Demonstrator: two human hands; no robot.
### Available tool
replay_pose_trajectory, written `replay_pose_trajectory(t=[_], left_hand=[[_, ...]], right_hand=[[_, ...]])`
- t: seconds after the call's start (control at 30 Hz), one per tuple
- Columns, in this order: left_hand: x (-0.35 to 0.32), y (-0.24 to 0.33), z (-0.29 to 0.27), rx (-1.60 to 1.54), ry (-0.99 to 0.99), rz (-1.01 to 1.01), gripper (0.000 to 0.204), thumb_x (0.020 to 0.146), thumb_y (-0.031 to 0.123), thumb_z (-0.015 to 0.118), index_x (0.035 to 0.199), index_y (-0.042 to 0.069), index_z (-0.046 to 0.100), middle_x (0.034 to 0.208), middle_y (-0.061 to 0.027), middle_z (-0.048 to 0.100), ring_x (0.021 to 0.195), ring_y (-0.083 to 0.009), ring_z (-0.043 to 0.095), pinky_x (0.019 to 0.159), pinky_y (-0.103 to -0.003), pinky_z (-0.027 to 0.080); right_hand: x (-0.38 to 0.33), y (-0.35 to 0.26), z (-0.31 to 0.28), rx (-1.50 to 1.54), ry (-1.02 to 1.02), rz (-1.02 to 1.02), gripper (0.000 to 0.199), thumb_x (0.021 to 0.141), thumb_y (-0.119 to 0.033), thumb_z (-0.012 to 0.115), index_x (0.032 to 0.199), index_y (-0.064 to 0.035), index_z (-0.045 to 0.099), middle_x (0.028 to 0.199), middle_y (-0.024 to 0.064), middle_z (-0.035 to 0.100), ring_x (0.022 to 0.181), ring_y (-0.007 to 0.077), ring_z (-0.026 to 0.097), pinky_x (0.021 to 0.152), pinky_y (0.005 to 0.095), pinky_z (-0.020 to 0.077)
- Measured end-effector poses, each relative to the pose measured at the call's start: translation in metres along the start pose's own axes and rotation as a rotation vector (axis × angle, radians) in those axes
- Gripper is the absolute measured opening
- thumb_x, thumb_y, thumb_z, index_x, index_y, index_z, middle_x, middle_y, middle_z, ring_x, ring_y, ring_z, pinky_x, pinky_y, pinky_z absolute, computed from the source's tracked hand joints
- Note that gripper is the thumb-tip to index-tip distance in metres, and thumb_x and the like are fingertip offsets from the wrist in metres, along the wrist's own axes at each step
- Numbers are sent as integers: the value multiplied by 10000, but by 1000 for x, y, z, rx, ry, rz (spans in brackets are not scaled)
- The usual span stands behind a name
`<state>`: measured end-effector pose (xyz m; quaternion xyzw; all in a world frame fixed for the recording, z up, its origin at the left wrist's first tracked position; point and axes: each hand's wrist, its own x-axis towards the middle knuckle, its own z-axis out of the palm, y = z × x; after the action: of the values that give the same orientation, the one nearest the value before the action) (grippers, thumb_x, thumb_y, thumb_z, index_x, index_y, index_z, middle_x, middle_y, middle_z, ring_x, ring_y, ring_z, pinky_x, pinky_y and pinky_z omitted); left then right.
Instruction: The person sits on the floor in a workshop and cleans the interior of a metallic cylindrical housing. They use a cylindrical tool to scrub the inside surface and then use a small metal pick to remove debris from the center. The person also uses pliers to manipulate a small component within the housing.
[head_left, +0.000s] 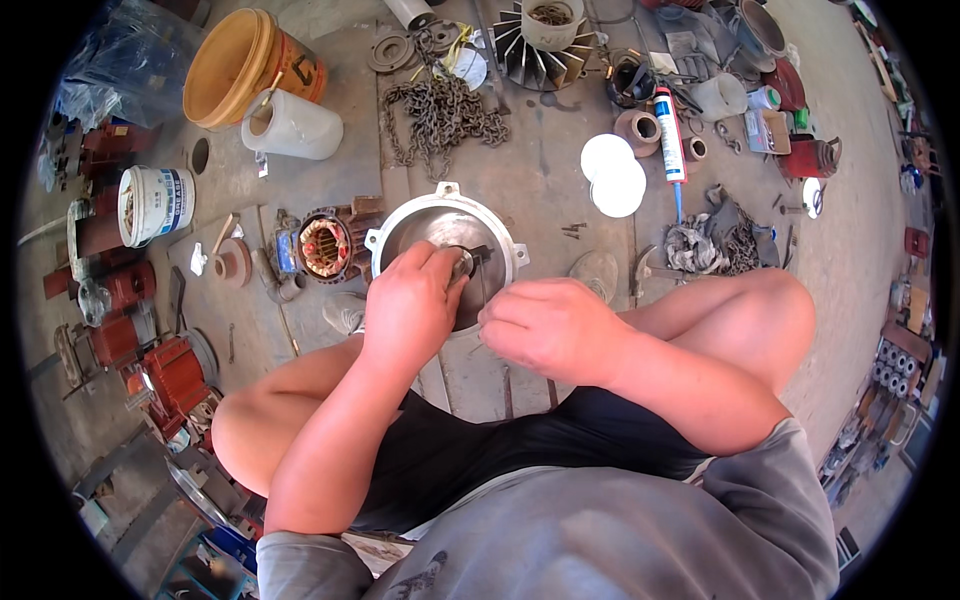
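Head view: we find grey, round, lugged metal housing (492,216) at frame centre, seemingly set between shoes (596,270) for easy reach. Left hand (412,302) pinches small, shiny metal part (465,263) over it. Right hand (555,325) bunched, lower right; pinching what, we cannot tell.

My gray-brown floor (560,215) has lots of stuff on it. Btwn my shoes (597,270) sits a big, round, hollow metal shell (405,212). On the L there's a motor part (325,247) w/ coils, a white tub (160,210), a cloudy pail (305,128) & a yellow-orange bucket (300,70). Up ahead is a heap of chain (435,115). On the R: white discs (617,190), overlapping, & a red, white & blue tube (671,140), plus a few sm. bolts (573,232).
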<state>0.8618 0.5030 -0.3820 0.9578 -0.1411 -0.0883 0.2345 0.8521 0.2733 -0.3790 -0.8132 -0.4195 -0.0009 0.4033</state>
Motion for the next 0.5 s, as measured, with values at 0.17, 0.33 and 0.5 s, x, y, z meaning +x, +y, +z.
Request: replay_pose_trajectory(t=[0.17,0.33,0.5], left_hand=[[0,1,-1,-1,4,-9,277,892,133,865,1151,63,798,1036,-130,742,929,-390,746,790,-485,605],[-1,0,0,-7,12,-8,281,892,137,867,1157,66,802,1031,-127,740,923,-391,746,793,-486,606],[-2,-2,2,-14,8,-8,292,891,136,863,1167,72,795,1008,-126,723,920,-388,738,790,-490,597]], right_hand=[[1,-1,-2,1,-34,-11,192,790,-119,780,934,-62,666,967,62,694,860,257,728,678,381,617],[-2,0,6,21,41,45,163,811,-144,744,914,-98,626,907,48,599,843,257,678,688,399,594],[-1,-1,5,49,52,74,198,822,-114,787,935,-86,627,910,69,600,826,282,681,695,420,589]])
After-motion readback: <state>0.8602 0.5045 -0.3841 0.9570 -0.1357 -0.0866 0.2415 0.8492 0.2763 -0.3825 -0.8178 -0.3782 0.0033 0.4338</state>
